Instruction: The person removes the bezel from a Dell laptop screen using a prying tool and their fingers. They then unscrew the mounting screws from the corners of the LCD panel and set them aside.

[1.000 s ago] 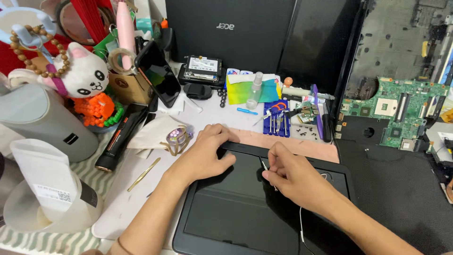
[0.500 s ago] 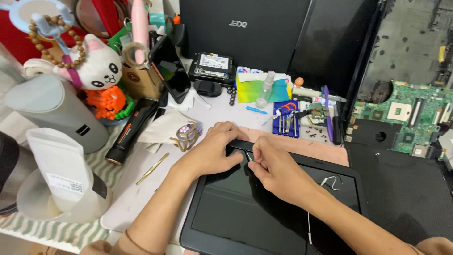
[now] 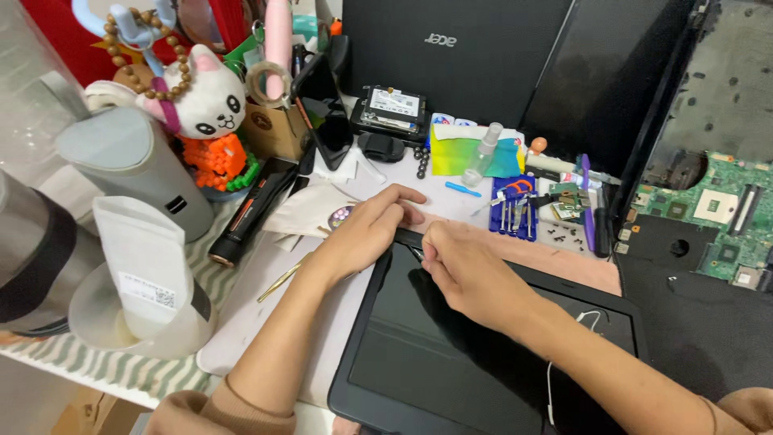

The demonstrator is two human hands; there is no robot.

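Observation:
A black laptop screen panel (image 3: 451,346) with its bezel lies flat in front of me. My left hand (image 3: 366,229) rests palm down on the panel's far left corner, fingers stretched toward the right. My right hand (image 3: 463,270) is right beside it on the top bezel edge, fingers pinched around a thin metal tool whose tip shows at the bezel seam. The two hands almost touch. A thin white cable (image 3: 592,318) runs off the panel's right side.
A blue screwdriver-bit holder (image 3: 515,211), loose screws and a purple pen (image 3: 586,201) lie beyond the hands. A green motherboard (image 3: 717,217) sits right. A closed black laptop (image 3: 451,56) stands behind. A black torch-like tool (image 3: 250,211), a cat toy (image 3: 211,105) and grey cylinders (image 3: 133,165) crowd the left.
My right hand slid left along the top bezel edge until it met my left hand at the corner. The view also shifted closer and to the right.

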